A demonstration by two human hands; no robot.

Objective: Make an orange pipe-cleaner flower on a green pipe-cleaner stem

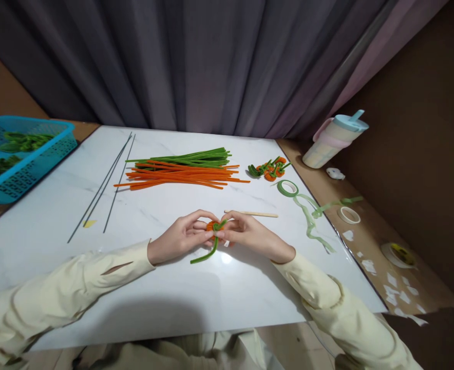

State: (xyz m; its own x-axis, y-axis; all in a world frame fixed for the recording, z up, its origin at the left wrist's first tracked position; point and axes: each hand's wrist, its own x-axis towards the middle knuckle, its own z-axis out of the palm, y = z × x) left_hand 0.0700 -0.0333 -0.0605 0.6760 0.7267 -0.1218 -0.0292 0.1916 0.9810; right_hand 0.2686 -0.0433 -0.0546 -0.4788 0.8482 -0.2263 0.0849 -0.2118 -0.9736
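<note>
Both hands, left hand [181, 237] and right hand [250, 235], are pinching the orange coil [212, 226] between their fingers, seemingly winding its green stem [208, 252] tight, calling for another snug twist.

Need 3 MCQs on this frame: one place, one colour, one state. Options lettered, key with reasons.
1. Where is the blue basket?
A far left
B far right
C beside the cup

2. What colour is the stem trailing from the small coiled piece?
A green
B purple
C white

3. What are the hands doing?
A resting flat
B both pinching the piece
C holding scissors

Key:
1 A, it sits at the table's left edge.
2 A, a green tail curves toward the viewer.
3 B, left hand and right hand meet on it.
</note>
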